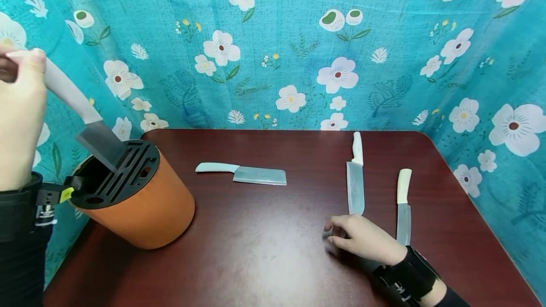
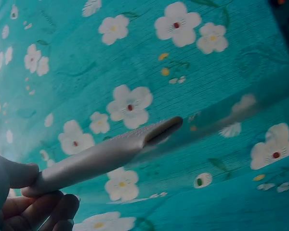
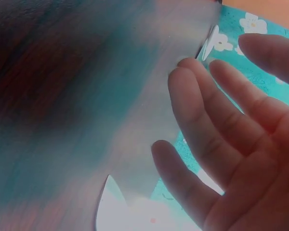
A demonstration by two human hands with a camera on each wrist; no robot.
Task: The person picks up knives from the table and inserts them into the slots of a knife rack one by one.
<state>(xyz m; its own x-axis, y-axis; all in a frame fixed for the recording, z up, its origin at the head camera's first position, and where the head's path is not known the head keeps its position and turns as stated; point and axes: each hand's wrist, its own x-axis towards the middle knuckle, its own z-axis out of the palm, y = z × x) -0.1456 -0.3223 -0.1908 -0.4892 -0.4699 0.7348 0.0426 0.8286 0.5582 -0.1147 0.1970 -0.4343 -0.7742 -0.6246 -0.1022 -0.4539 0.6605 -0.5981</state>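
High at the left, my left hand (image 1: 21, 117) pinches the end of a knife's white handle (image 1: 70, 91). The knife slants down, its broad grey blade (image 1: 102, 143) at the slots in the black top (image 1: 142, 169) of an orange knife block (image 1: 153, 212). That handle (image 2: 86, 163) also shows in the left wrist view, between thumb and fingers. My right hand (image 1: 362, 236) hovers low over the table with loosely bent fingers and holds nothing. Just beyond it lies a white-handled kitchen knife (image 1: 356, 186), blade toward the hand.
A cleaver (image 1: 260, 175) with a pale handle lies across the table (image 1: 256, 231), right of the block. Another knife (image 1: 404, 203) lies at the right, its lower end hidden by the right wrist. A blue floral cloth (image 1: 264, 37) hangs behind and around the table.
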